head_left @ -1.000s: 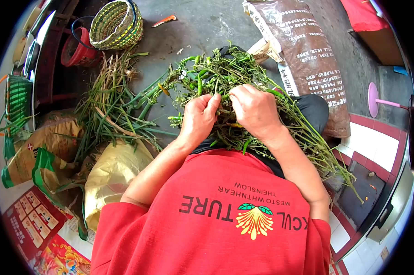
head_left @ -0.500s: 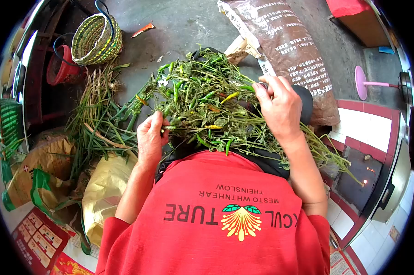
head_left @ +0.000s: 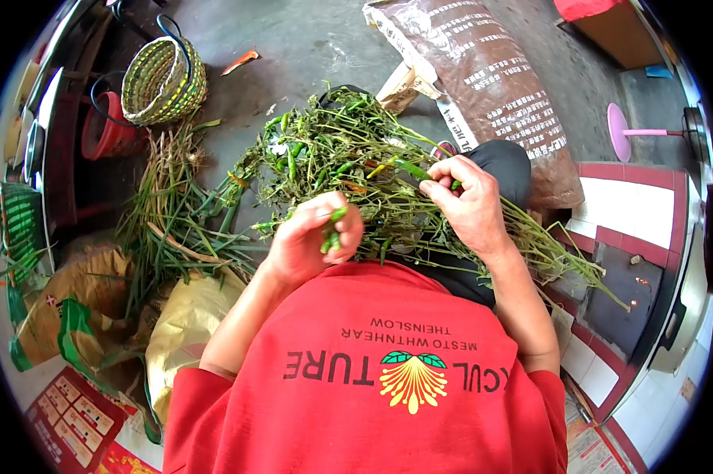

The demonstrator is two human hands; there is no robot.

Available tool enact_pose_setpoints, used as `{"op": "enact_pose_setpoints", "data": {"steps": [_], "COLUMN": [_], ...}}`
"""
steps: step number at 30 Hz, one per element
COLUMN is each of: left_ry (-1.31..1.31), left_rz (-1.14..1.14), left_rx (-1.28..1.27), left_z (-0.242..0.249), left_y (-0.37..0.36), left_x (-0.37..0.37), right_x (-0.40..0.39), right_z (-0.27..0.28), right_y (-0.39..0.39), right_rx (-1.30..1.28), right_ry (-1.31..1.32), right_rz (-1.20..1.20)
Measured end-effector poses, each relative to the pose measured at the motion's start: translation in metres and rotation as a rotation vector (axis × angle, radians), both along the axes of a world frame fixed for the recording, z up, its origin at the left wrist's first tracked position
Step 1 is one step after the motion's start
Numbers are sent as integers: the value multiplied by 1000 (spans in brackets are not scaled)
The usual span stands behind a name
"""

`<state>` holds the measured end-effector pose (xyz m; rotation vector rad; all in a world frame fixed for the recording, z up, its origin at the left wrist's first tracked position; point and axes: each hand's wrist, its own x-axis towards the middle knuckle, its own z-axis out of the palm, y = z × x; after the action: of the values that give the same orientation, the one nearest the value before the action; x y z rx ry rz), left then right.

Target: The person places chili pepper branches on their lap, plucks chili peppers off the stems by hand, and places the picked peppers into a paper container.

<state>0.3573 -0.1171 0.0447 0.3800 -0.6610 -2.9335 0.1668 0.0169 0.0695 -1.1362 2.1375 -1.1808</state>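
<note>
A heap of cut chili pepper plants (head_left: 317, 158) lies across my lap, with wilted leaves and green, yellow and orange peppers among the stems. Close to my body, my left hand (head_left: 313, 233) is curled around several green chili peppers (head_left: 332, 237). At the heap's right side, my right hand (head_left: 467, 197) pinches green chili peppers (head_left: 455, 185); one larger pepper (head_left: 411, 169) lies by its fingertips. Bare stems (head_left: 558, 257) run out below my right wrist to the right.
Long green-leaved stalks (head_left: 171, 205) lie on the floor at left, below a woven basket (head_left: 163, 83) and a red bucket (head_left: 107, 130). A large brown sack (head_left: 498, 95) lies ahead right. Yellow bags (head_left: 190, 316) stand at lower left. A pink round-ended object (head_left: 618, 133) is at far right.
My left hand has moved right and toward my body, turning so the green peppers in it show. My right hand has shifted slightly down and left, with green peppers now visible in its fingers.
</note>
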Motion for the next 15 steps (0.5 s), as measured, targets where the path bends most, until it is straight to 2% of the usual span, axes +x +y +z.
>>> {"op": "enact_pose_setpoints", "data": {"steps": [8,10,15], "left_ry": [-246,-271,-440], "left_rz": [-245,-234,-254], "left_rx": [-200,-236,-334], "left_z": [4,11,15], "left_y": [12,15,19], "left_x": [-49,-55,-63], "right_x": [3,4,0], "right_z": [5,2,6], "right_y": [13,15,19], "right_rx": [-49,-90,21], "right_ry": [-45,-44,6], "right_rz": [46,72,137]}}
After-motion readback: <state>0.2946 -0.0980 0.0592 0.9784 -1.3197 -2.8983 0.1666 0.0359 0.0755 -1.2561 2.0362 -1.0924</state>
